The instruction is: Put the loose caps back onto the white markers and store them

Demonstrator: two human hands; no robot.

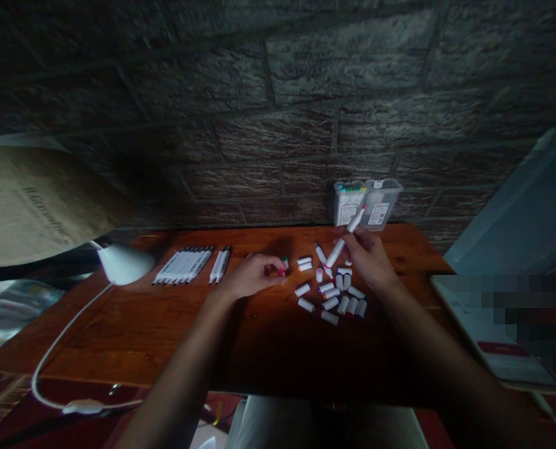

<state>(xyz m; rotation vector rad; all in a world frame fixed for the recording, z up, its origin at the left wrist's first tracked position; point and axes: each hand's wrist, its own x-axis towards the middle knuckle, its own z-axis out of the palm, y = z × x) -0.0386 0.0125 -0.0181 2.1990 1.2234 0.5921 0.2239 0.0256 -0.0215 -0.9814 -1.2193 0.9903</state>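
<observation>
Nearest the camera, the reddish-brown wooden table (118,340) is noted, with both forearms extended over it. The left hand (252,275) is closed, a small coloured marker cap (282,268) pinched at its fingertips just above the tabletop. The right hand (369,257) is clenched round a white cylindrical marker pen (346,237), tilted up towards two clear plastic tubs (369,201). Loose white caps (334,300) lie scattered between the hands. It is judged that cap colour should be checked against the pen tip and the cap pressed on squarely.

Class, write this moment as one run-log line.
left hand: on cap | right hand: holding marker | table: loose caps, marker row
</observation>
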